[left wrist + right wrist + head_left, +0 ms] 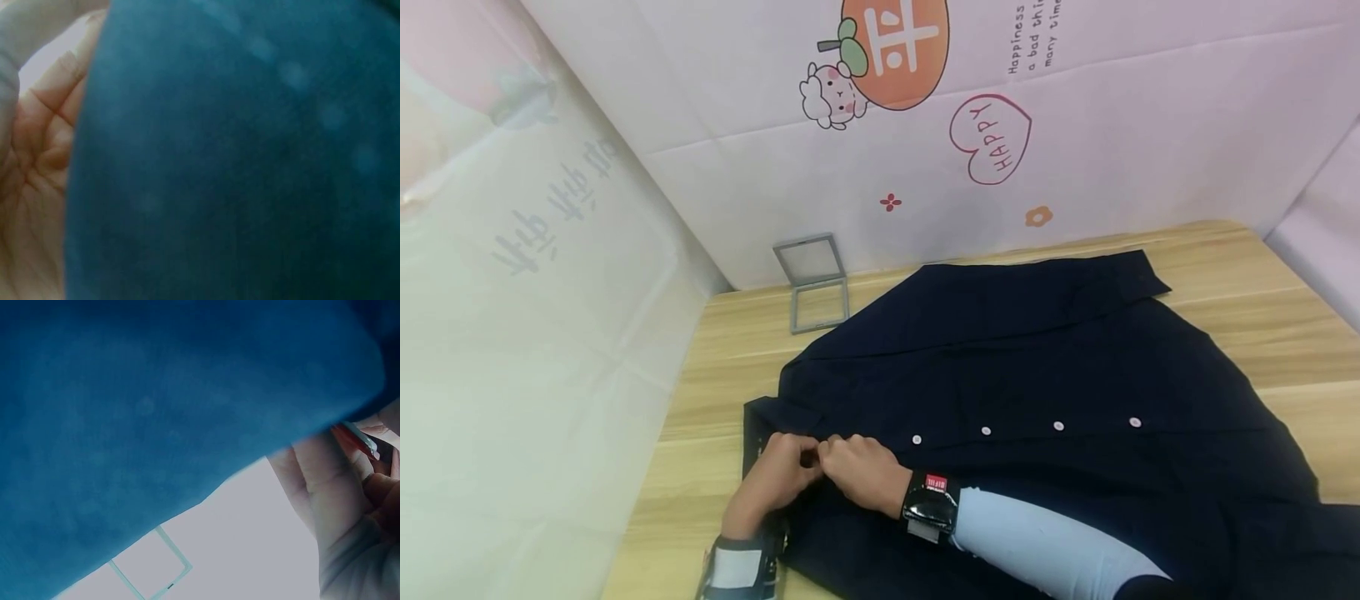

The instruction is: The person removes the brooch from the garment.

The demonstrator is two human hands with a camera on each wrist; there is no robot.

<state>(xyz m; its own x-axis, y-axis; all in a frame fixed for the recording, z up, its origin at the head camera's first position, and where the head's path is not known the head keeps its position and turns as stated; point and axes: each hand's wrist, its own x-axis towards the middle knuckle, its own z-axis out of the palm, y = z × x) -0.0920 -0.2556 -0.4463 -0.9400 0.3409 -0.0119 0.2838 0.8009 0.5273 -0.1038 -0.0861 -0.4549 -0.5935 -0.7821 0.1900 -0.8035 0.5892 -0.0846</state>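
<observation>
A dark navy button shirt (1015, 375) lies spread out, with a row of small white buttons (986, 431) along its front. At its left end, near the collar (782, 412), my left hand (782, 471) pinches the cloth between thumb and fingers. Right beside it, my right hand (861, 471) grips the same part of the front with curled fingers. What lies between the fingertips is hidden from above. Raised shirt cloth fills most of both wrist views, beside the left palm (40, 162) and the right fingers (325, 481).
A grey hinged double square frame (820, 304) stands at the back left, partly propped against the printed white backdrop (737, 192). Beneath the shirt is a wood-grain table (677, 467). A pale sheet (550, 358) hangs along the left side.
</observation>
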